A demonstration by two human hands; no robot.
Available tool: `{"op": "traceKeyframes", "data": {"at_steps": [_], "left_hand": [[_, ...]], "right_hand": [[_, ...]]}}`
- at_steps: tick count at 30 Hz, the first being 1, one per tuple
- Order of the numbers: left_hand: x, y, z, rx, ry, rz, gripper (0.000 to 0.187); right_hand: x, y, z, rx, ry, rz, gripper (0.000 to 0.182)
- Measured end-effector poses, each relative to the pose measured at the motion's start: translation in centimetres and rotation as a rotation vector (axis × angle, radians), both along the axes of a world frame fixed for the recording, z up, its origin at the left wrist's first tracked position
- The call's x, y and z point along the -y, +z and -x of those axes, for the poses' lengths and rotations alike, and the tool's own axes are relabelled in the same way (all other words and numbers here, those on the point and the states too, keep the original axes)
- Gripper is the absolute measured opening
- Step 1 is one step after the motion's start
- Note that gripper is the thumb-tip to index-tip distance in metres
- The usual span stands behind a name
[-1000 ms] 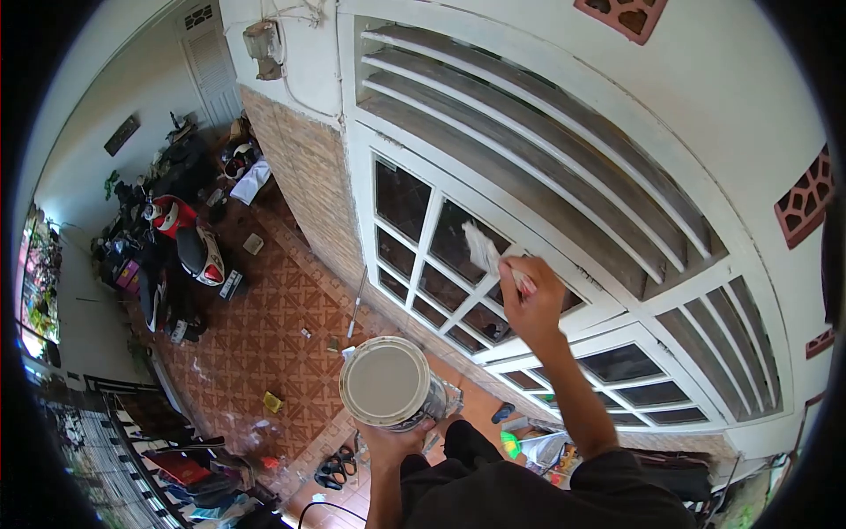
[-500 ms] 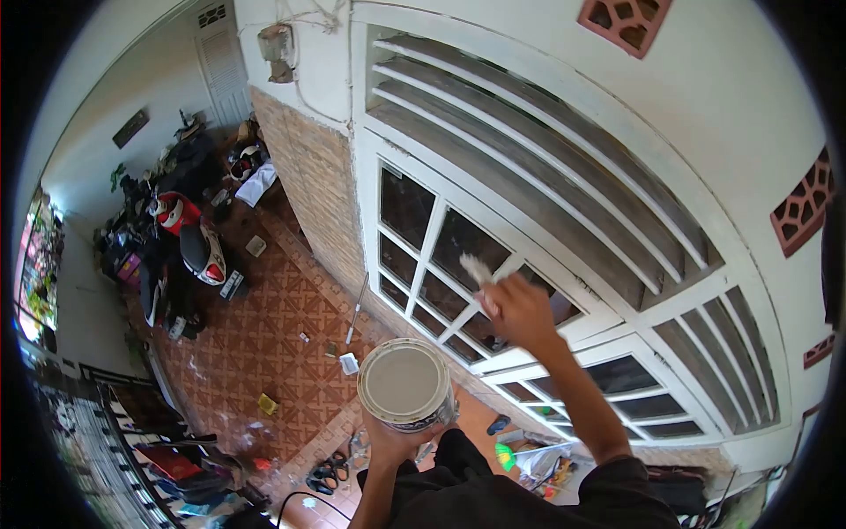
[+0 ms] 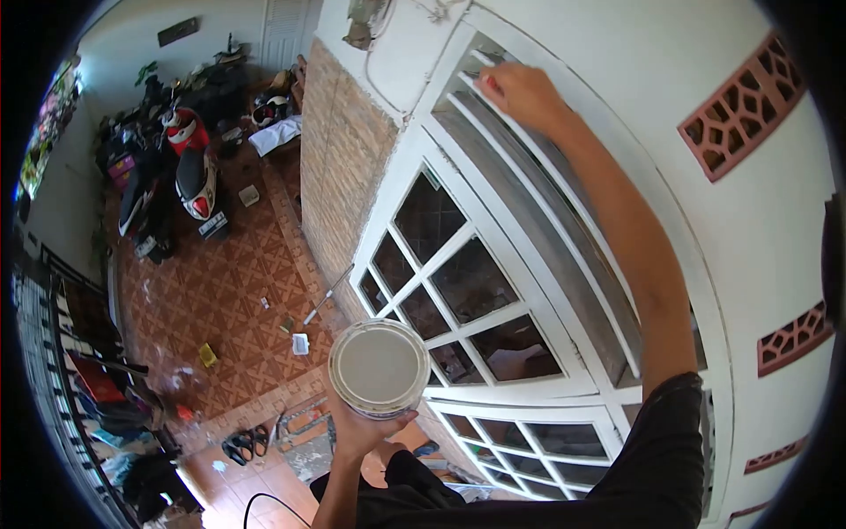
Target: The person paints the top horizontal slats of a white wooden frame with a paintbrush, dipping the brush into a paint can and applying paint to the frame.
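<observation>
My left hand (image 3: 366,432) is wrapped round the underside and side of an open paint can (image 3: 379,366), held upright in front of my body. Pale grey paint shows inside its rim. My right hand (image 3: 527,95) is raised high at the top left end of the louvre slats (image 3: 538,181) above the window, fingers closed. It grips a paintbrush, now mostly hidden behind the fingers; only a small red bit shows between them. Below the slats is the white window frame (image 3: 493,313) with its glass panes.
A stone-clad pillar (image 3: 339,132) stands left of the window. Far below, on the tiled floor (image 3: 238,291), are motorbikes (image 3: 196,181), a white tray (image 3: 300,344), a long pole (image 3: 328,295) and sandals (image 3: 245,445). Reddish vent blocks (image 3: 745,110) sit in the wall at right.
My right hand with the brush has gone up from in front of the window panes to the top slats. The view has turned, and the can sits slightly further left and higher.
</observation>
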State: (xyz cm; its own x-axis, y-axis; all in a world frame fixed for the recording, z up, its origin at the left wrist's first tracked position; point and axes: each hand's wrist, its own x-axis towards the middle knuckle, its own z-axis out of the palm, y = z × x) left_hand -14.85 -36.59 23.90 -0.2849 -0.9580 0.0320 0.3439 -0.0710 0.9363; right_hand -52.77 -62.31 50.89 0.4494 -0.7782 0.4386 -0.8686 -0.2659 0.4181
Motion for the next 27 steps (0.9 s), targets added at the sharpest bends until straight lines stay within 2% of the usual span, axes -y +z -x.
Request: {"op": "traceKeyframes", "data": {"at_steps": [4,7,9,11,15,17,20,23,27], "left_hand": [[0.2,-2.8,0.0,-0.002,0.081,-0.09,0.115],[0.6,-3.1,0.2,0.059,0.165,-0.043,0.114],[0.7,-3.1,0.4,0.072,0.205,-0.051,0.115],[0.5,-3.9,1.0,0.074,0.223,-0.104,0.116],[0.5,-5.7,1.8,0.048,0.206,-0.112,0.115],[0.6,-5.4,2.2,0.037,0.191,-0.111,0.114],[0.7,-4.2,2.8,0.014,0.159,-0.127,0.112],[0.6,-3.8,3.3,0.001,0.147,-0.144,0.112],[0.0,-3.8,3.7,0.006,0.166,-0.117,0.115]], "right_hand": [[6.5,2.0,1.4,-0.143,-0.114,-0.035,0.029],[10.1,2.3,3.2,-0.205,-0.082,-0.029,0.032],[11.1,2.6,3.3,-0.222,-0.162,-0.047,0.033],[11.5,3.4,3.6,-0.313,-0.22,-0.145,0.035],[10.9,4.3,5.1,-0.381,-0.189,-0.136,0.037],[10.0,4.8,4.5,-0.366,-0.202,-0.162,0.037],[10.0,4.6,3.1,-0.14,-0.096,-0.123,0.038],[10.5,3.3,3.2,-0.137,0.031,-0.098,0.038],[8.8,3.0,3.9,-0.249,-0.14,-0.18,0.038]]}}
